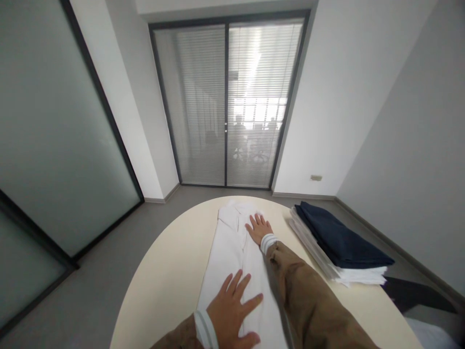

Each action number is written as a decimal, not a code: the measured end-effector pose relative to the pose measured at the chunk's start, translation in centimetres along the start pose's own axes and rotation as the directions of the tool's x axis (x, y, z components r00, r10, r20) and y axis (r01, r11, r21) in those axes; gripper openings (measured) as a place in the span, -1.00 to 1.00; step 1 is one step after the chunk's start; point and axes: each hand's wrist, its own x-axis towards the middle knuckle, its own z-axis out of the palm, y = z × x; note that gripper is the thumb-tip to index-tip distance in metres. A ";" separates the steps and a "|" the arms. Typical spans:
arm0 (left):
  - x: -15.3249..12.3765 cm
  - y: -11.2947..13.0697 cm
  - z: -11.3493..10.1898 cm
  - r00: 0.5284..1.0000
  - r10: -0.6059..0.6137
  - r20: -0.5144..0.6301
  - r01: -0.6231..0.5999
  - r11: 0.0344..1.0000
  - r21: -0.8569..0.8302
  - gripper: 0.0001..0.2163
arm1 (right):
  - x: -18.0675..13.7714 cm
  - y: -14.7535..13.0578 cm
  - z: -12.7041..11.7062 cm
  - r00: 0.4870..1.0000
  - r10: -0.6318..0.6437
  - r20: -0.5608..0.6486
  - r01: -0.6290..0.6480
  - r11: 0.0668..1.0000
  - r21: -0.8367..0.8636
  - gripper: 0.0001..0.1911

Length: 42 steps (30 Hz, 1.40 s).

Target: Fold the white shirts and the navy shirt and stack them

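Inspecting first the left hand [230,310]: placed palm down over the white garment [225,249], toward 6 o'clock from its visible middle, with fingers splayed and nothing clasped. Same at the right hand [259,229]: opened wide, laid along the garment's border toward 1 o'clock, gripping nothing. Cannot tell the pressure under either palm.

Appears to be a smoothing step. To do it well, steady the far end with the right palm and stroke lengthwise with the left, from 12 toward 6, rather than across. Check the folds at 12 for trapped creases; lift, do not drag, between strokes.

Find the garment lengthwise on the pale round table [170,276], reaching close to the rim at 12. Note at 2 o'clock the folded dark blue cloth [337,237], resting on a white layered stack [363,276]; keep the nearby brown sleeve [312,295] from nudging it. See blind-covered glass doors [203,106] beyond at 12.
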 end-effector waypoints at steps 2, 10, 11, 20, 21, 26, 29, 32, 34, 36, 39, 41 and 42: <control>0.1 -0.3 0.3 1.000 0.004 -0.012 -0.004 1.000 0.012 -0.27 | 0.9 -0.1 -0.1 0.999 0.039 -0.006 -0.039 0.999 -0.002 -0.25; 0.4 -0.3 1.0 1.000 -0.004 -0.027 0.006 0.999 0.052 -0.26 | 1.9 -0.4 0.1 0.987 0.116 -0.110 -0.114 0.993 0.024 -0.29; 0.4 -0.2 1.0 0.999 -0.009 -0.031 0.011 0.999 0.053 -0.26 | 1.7 -0.5 0.0 0.987 0.113 -0.112 -0.111 0.994 0.022 -0.29; 0.2 -1.7 0.8 0.994 0.109 -0.015 -0.108 0.992 0.064 -0.26 | -0.3 -8.2 -1.9 0.854 -0.466 -0.231 0.484 0.875 0.021 -0.42; 0.2 -1.8 1.1 0.993 0.112 -0.028 -0.108 0.989 0.099 -0.32 | -0.3 -9.2 -1.6 0.812 -0.554 -0.181 0.568 0.822 0.033 -0.43; 0.8 -2.1 3.2 0.956 0.198 -0.218 -0.098 0.912 0.397 -0.66 | 1.0 -10.9 0.5 0.879 -0.476 0.012 0.474 0.877 0.078 -0.37; 1.3 -2.1 4.0 0.866 0.312 -0.390 -0.061 0.841 0.537 -0.71 | 2.4 -10.8 1.3 0.949 -0.316 0.009 0.315 0.948 0.047 -0.33; 1.5 -2.0 3.9 0.842 0.332 -0.425 -0.036 0.821 0.570 -0.70 | 3.2 -10.8 1.4 0.965 -0.260 -0.037 0.262 0.963 0.060 -0.31; 1.4 -2.0 3.6 0.859 0.322 -0.398 -0.045 0.822 0.568 -0.69 | 3.5 -10.5 1.0 0.958 -0.274 -0.085 0.282 0.953 0.106 -0.34; 1.2 -2.0 3.2 0.881 0.304 -0.363 -0.057 0.829 0.556 -0.64 | 3.6 -9.4 0.1 0.952 -0.272 -0.141 0.292 0.945 0.145 -0.42; 0.9 -2.0 2.7 0.907 0.283 -0.313 -0.078 0.841 0.535 -0.50 | 3.7 -6.1 -1.8 0.958 -0.136 -0.252 0.185 0.966 0.183 -0.48; 0.8 -2.1 2.5 0.915 0.281 -0.290 -0.093 0.846 0.525 -0.46 | 3.8 -3.1 -3.0 0.948 0.044 -0.316 0.035 0.970 0.240 -0.43; 0.7 -2.1 2.5 0.918 0.279 -0.283 -0.098 0.850 0.518 -0.46 | 3.9 -1.6 -3.5 0.930 0.169 -0.327 -0.071 0.954 0.293 -0.38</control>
